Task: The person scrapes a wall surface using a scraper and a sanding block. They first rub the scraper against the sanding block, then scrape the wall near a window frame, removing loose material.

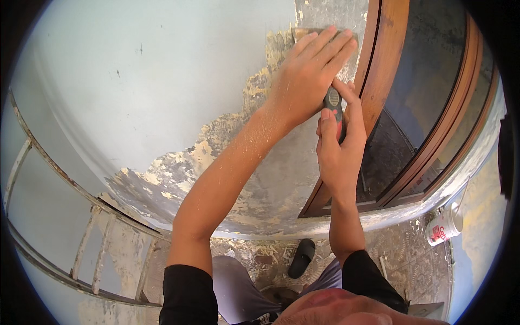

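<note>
A broad-bladed scraper (pixel 334 98) with a dark handle and red accents is pressed against the wall (pixel 174 73) beside the wooden door or window frame (pixel 386 61). My right hand (pixel 342 142) grips its handle from below, index finger stretched up along the side. My left hand (pixel 315 75) lies flat over the blade, fingers extended and slightly apart; the hand covers most of the blade. Around it, pale blue paint ends in a ragged edge (pixel 254 89) of yellowish and grey layers. Below that edge the surface is bare grey (pixel 280 170). Flecks of dust cling to my left forearm.
A worn ladder (pixel 57 152) leans at the left. Paint chips (pixel 243 248) litter the patterned tile floor, where a black slide sandal (pixel 301 258) lies. A white bucket (pixel 445 224) with red print stands at the right. Glass panes (pixel 432 77) fill the frame.
</note>
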{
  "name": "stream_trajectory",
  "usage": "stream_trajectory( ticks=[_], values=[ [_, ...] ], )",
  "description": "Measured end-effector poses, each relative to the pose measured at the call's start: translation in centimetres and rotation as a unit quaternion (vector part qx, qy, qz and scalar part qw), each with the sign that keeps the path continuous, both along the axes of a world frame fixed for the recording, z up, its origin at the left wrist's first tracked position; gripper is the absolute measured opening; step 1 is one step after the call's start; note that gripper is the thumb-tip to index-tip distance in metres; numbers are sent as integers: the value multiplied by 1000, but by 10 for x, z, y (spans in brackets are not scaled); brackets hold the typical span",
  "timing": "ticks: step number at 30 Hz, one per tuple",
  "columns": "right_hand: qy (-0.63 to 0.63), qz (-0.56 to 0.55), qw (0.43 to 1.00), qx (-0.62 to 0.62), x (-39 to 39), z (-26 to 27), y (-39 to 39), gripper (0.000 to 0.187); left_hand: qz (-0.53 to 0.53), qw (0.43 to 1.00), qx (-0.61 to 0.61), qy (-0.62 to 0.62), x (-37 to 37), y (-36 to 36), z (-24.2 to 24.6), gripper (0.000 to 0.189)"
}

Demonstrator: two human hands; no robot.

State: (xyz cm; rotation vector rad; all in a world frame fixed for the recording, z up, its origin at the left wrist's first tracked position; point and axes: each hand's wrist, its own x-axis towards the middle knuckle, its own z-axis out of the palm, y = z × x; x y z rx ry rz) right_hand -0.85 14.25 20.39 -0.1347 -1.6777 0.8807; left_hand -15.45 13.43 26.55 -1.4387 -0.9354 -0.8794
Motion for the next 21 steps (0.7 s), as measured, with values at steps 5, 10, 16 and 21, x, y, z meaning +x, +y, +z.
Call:
stream_trajectory(
  ticks=[5,10,16,21],
  values=[
    [-10,-18,999,45,13,8,4,43,-25,999,27,1,2,6,5,56],
    [22,-28,996,79,-1,9,7,39,-21,998,54,15,-5,11,6,56],
    [-1,-31,998,51,3,11,-1,38,-30,998,50,6,-4,7,8,55],
    [22,-33,996,79,3,24,-2,37,-64,995,75,20,-7,7,33,55]
  ],
)
